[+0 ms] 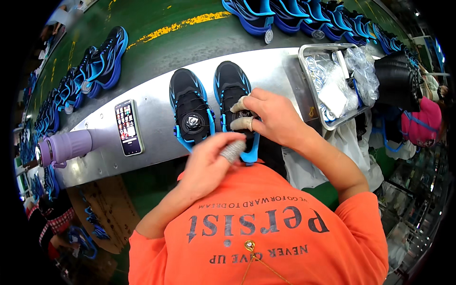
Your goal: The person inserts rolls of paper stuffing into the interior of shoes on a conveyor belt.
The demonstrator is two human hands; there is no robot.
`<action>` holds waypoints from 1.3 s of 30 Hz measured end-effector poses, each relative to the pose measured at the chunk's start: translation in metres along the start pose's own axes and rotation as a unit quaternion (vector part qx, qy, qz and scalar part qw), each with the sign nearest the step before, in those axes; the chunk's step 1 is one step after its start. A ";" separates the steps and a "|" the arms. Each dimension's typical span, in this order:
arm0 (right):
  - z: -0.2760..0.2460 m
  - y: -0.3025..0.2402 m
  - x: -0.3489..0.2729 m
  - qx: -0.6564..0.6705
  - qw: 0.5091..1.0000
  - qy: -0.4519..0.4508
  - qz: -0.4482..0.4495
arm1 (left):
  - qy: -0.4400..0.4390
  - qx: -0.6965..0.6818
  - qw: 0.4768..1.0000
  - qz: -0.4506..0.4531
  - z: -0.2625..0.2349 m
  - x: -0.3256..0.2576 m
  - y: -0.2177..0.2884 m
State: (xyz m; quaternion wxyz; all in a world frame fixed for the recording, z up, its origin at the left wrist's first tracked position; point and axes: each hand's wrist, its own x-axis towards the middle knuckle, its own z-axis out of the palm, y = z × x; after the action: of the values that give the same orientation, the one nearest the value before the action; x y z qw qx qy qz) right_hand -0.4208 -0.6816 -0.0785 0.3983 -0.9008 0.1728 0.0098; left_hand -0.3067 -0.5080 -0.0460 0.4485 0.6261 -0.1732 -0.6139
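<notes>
Two black-and-blue sneakers stand side by side on the metal worktop, toes pointing away from me. The left sneaker [186, 92] has a round dial [193, 121] on its tongue and is untouched. Over the right sneaker [229, 80], my right hand [275, 116] has its thumb and fingers closed around the dial area; pale covers sit on its fingertips. My left hand [206, 161], slightly blurred, is curled at the collar of that same sneaker, one finger wrapped in grey tape. What its fingertips hold is hidden.
A phone [128, 127] and a purple tumbler [71, 146] lie to the left. At right, a clear plastic tray [304, 61] holds bagged small parts. Rows of similar sneakers [111, 59] line the green surface beyond the metal worktop [156, 166].
</notes>
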 end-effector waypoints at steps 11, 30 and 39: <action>-0.004 0.016 0.000 0.070 0.996 0.001 -0.057 | 0.003 -0.344 0.927 -0.150 0.023 0.017 -0.021; 0.001 0.022 -0.009 0.034 0.998 0.057 -0.024 | -0.058 -0.093 0.991 -0.080 -0.002 0.005 0.004; -0.027 0.023 0.011 0.122 0.991 0.052 0.013 | 0.108 0.401 0.890 0.187 -0.066 0.035 -0.006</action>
State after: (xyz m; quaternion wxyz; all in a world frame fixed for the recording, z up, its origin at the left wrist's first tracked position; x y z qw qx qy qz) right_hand -0.4215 -0.7188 -0.0783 0.4953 -0.8426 0.2046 -0.0536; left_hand -0.2414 -0.5082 -0.0823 0.2821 0.7711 -0.4687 -0.3258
